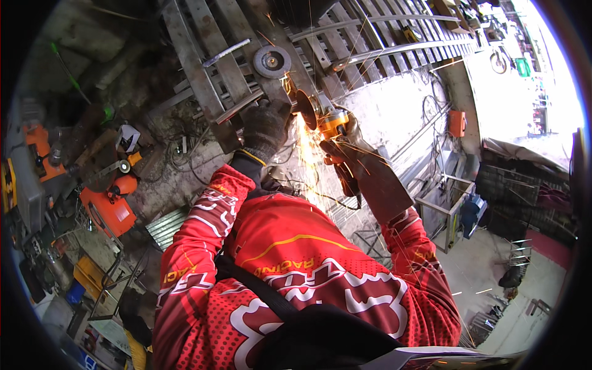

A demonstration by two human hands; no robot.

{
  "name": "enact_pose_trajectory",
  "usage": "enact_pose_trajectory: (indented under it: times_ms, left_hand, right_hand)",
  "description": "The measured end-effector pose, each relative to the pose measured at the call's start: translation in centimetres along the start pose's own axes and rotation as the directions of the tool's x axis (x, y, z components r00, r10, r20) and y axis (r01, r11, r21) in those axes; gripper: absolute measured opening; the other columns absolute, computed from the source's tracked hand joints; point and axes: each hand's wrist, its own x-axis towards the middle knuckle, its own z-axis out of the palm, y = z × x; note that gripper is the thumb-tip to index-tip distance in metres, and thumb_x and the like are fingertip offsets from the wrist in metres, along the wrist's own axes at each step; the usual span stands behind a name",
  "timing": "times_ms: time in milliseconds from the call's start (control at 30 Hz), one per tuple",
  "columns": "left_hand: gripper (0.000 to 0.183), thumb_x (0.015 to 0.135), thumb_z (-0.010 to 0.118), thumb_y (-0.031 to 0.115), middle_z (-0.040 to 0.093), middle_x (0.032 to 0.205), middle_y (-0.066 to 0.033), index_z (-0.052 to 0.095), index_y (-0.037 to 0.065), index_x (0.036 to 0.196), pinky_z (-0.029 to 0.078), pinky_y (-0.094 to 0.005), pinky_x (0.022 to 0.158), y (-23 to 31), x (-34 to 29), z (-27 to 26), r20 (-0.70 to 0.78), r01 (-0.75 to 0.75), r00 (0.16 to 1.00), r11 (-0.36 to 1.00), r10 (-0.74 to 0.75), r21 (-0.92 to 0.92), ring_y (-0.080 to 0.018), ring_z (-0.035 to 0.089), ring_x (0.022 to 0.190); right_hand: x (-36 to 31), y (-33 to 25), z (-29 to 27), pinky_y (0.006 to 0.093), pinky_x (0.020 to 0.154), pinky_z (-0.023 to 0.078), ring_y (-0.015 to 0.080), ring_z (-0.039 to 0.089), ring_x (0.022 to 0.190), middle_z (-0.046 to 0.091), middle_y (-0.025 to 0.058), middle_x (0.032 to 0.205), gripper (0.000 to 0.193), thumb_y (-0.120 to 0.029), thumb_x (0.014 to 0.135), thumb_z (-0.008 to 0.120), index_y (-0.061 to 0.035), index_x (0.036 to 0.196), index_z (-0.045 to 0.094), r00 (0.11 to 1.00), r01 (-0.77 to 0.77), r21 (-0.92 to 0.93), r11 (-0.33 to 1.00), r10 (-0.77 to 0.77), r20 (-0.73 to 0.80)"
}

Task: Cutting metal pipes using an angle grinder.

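Note:
My right hand (pixel 351 139), in a worn glove with a long brown leather cuff, is closed round a yellow angle grinder (pixel 333 123). The grinder's thin disc (pixel 306 110) stands on edge just right of my left hand. Bright sparks stream from the disc down toward my red shirt. My left hand (pixel 265 126), in a dark grey knit glove, is closed at the bench's near edge, by the disc; what its fingers grip is hidden. A short metal bar (pixel 239 106) lies against this glove. On the slats beyond rests a loose round grinding disc (pixel 272 61).
The slatted metal bench (pixel 200 68) stretches away to the right, with long metal tubes (pixel 394 50) on it. At left stand an orange machine (pixel 108 209) and assorted tools. A metal frame (pixel 444 213) stands right of my right forearm. Cables lie on the floor.

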Motion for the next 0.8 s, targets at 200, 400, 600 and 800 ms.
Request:
enact_pose_trajectory:
  times_ms: [200,400,600,800]
  left_hand:
    - [0.027,0.08,0.073,0.021,0.061,0.099,-0.0065,0.068,0.016,0.106,0.05,-0.0479,0.077,-0.1,0.3,0.6,0.051,0.016,0.999,1.0,-0.015,-0.025,-0.0295,0.063,0.097]
    - [0.025,0.077,0.072,0.015,0.059,0.097,-0.0066,0.069,0.015,0.101,0.05,-0.0462,0.076,-0.1,0.3,0.8,0.032,-0.001,0.999,0.999,0.003,-0.041,-0.0299,0.062,0.097]
    - [0.018,0.08,0.069,0.016,0.06,0.097,-0.0058,0.068,0.016,0.098,0.05,-0.046,0.076,0.1,0.0,1.1,0.044,0.016,0.999,1.0,-0.015,-0.013,-0.0299,0.062,0.096]
    - [0.016,0.084,0.069,0.02,0.06,0.097,-0.006,0.066,0.016,0.1,0.051,-0.0457,0.073,0.1,0.3,0.2,-0.017,-0.052,0.999,0.998,0.051,-0.046,-0.0294,0.063,0.093]
  right_hand:
    - [-2.3,2.1,0.1,0.0439,0.065,0.061,0.0317,0.071,0.079,0.073,0.0156,0.103,0.043,-0.035,0.095,0.064,-0.0118,0.131,0.059,0.943,0.314,-0.302,0.9,-0.333,-0.011]
    - [-1.7,0.3,-1.3,0.0382,0.067,0.06,0.0242,0.069,0.094,0.068,0.0106,0.12,0.087,0.003,0.071,0.083,-0.0167,0.146,0.042,0.986,-0.153,0.11,0.982,0.144,0.079]
    - [-1.9,1.5,-1.0,0.0374,0.073,0.06,0.0228,0.067,0.095,0.066,0.0101,0.121,0.098,0.009,0.061,0.083,-0.0176,0.145,0.039,0.99,0.142,-0.322,0.936,-0.14,0.027]
    - [-0.6,3.7,-2.3,0.0378,0.074,0.06,0.0236,0.068,0.097,0.066,0.0127,0.121,0.104,0.009,0.059,0.081,-0.0179,0.149,0.037,0.997,0.057,-0.227,0.972,-0.045,0.058]
